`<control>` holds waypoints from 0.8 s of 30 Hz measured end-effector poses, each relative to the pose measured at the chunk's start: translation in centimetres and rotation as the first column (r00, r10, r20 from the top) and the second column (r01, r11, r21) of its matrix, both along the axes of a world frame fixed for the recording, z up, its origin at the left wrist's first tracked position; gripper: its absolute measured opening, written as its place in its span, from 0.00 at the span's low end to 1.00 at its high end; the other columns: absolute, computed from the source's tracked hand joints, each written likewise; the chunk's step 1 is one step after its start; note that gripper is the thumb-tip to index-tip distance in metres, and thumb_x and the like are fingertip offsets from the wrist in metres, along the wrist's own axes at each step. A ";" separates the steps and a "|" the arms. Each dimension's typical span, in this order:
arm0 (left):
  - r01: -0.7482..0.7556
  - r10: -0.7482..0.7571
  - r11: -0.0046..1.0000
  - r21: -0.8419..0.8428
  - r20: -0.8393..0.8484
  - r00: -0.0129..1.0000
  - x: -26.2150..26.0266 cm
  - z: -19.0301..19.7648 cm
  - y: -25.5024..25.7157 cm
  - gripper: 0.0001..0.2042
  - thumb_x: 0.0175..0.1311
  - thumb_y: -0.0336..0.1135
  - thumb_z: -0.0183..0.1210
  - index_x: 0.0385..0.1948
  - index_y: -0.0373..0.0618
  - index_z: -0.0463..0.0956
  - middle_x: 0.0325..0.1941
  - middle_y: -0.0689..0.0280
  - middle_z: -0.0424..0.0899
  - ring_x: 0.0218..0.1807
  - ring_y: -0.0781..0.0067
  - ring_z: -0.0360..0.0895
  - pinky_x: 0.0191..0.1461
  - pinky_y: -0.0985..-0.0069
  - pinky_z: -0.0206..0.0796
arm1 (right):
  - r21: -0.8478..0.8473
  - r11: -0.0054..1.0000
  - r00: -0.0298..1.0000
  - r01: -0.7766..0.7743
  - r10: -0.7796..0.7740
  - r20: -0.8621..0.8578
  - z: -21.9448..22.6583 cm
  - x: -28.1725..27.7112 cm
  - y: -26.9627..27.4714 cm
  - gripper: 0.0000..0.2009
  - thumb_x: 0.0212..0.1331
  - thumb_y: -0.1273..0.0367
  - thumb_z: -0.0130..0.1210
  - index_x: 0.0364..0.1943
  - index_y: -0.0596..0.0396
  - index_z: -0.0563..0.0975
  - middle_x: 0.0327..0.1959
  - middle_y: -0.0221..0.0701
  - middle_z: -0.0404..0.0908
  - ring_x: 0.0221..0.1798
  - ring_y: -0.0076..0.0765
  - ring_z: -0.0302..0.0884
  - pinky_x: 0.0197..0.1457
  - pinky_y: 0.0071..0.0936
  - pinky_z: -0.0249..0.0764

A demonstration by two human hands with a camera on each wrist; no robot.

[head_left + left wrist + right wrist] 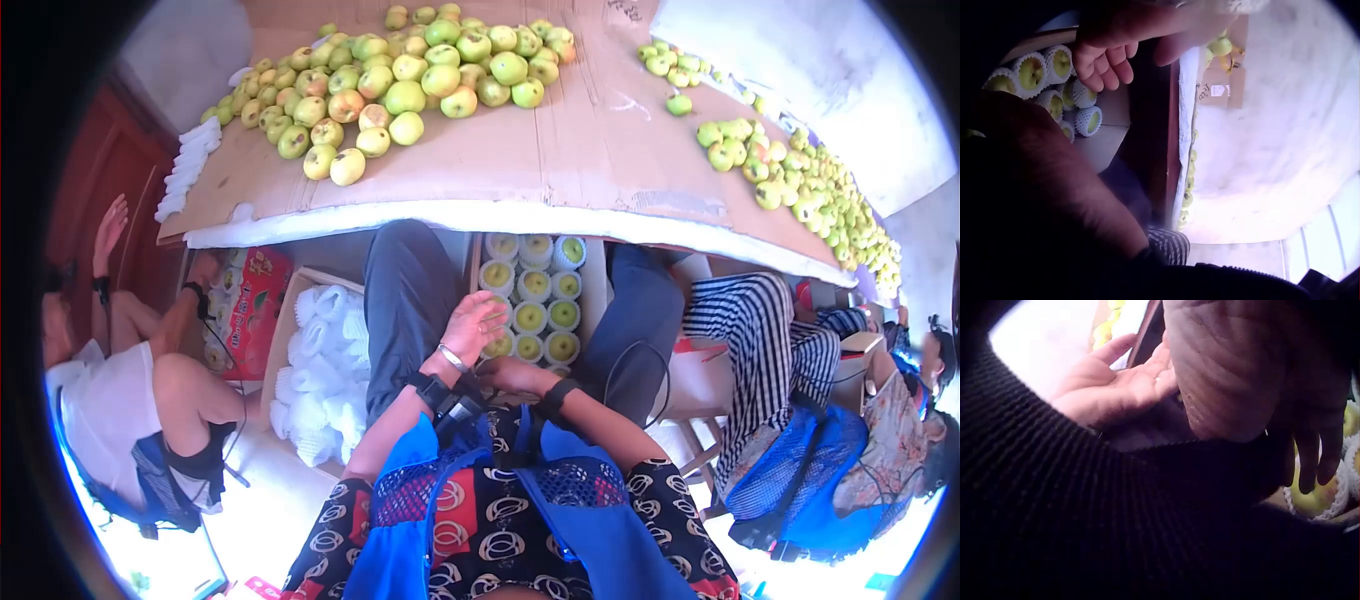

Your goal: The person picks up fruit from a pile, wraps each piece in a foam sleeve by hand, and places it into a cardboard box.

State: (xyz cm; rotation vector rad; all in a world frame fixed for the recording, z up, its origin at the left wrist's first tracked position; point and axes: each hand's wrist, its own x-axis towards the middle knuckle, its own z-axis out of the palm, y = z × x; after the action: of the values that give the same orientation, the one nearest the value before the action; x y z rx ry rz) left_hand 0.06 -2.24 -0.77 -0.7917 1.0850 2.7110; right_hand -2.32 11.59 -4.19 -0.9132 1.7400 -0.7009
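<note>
Over the box [595,290] of green apples in white foam nets [528,318] is the left hand [474,328], fingers loosely bent and nothing seen in them. The left wrist view has this hand [1107,53] beside the netted apples [1030,72]. The right hand [512,375] lies just below it, at the near end of the box. In the right wrist view the right hand [1229,369] has its fingers hanging down before a netted apple [1313,500], no object seen in its grip; the left hand [1122,384] is palm up.
A cardboard-covered table [480,165] across the front bears a pile of loose apples [405,97] and more apples [790,170] at right. A box of white foam nets [325,350] stands left of the legs, with a red box [258,300] beyond. Other people sit on both sides.
</note>
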 end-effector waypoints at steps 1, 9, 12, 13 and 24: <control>-0.007 0.007 1.000 0.007 -0.017 1.000 0.0 0.1 0.0 0.14 0.60 0.37 0.52 0.47 0.52 0.65 0.46 0.62 0.75 0.47 0.65 0.72 0.50 0.66 0.63 | 0.007 1.000 1.000 -0.007 0.007 -0.017 0.0 0.0 0.2 0.13 0.54 0.64 0.48 0.38 0.58 0.76 0.35 0.41 0.78 0.38 0.39 0.75 0.44 0.34 0.67; -0.023 0.043 0.988 0.156 -0.126 0.991 0.2 0.5 -0.9 0.15 0.63 0.46 0.45 0.46 0.51 0.67 0.45 0.63 0.76 0.47 0.66 0.72 0.50 0.66 0.63 | -0.241 0.871 0.899 -0.427 0.438 -0.013 -7.6 0.3 2.2 0.15 0.54 0.65 0.47 0.43 0.57 0.75 0.40 0.40 0.78 0.40 0.39 0.74 0.46 0.33 0.68; -0.028 0.047 0.986 0.164 -0.115 0.992 0.3 1.0 -1.1 0.17 0.64 0.49 0.44 0.47 0.49 0.67 0.45 0.63 0.76 0.47 0.65 0.72 0.50 0.66 0.63 | 0.005 0.866 0.865 -0.499 0.499 -0.044 -7.6 0.1 2.4 0.16 0.55 0.66 0.45 0.44 0.59 0.74 0.42 0.40 0.78 0.40 0.38 0.74 0.45 0.34 0.68; -0.020 0.037 0.985 0.171 -0.096 0.995 0.4 1.1 -1.1 0.18 0.64 0.50 0.43 0.47 0.49 0.67 0.45 0.63 0.76 0.47 0.65 0.72 0.50 0.66 0.63 | 0.006 0.865 0.865 -0.501 0.501 -0.039 -8.7 0.1 2.8 0.16 0.55 0.66 0.45 0.44 0.59 0.74 0.42 0.40 0.78 0.40 0.38 0.74 0.45 0.34 0.68; -0.015 0.053 0.984 0.179 -0.214 0.975 1.1 2.2 -1.6 0.16 0.64 0.45 0.45 0.48 0.47 0.67 0.47 0.61 0.75 0.48 0.63 0.72 0.52 0.65 0.63 | 0.283 0.909 0.938 -0.307 0.339 -0.070 0.8 0.7 1.1 0.17 0.53 0.59 0.45 0.33 0.58 0.78 0.33 0.41 0.79 0.32 0.38 0.76 0.36 0.35 0.68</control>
State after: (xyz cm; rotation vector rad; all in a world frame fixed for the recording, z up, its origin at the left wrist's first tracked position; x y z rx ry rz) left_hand 1.14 -3.82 1.42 -0.4994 0.8570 2.9262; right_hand -1.67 12.65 -3.34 -1.0356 1.6797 -0.1893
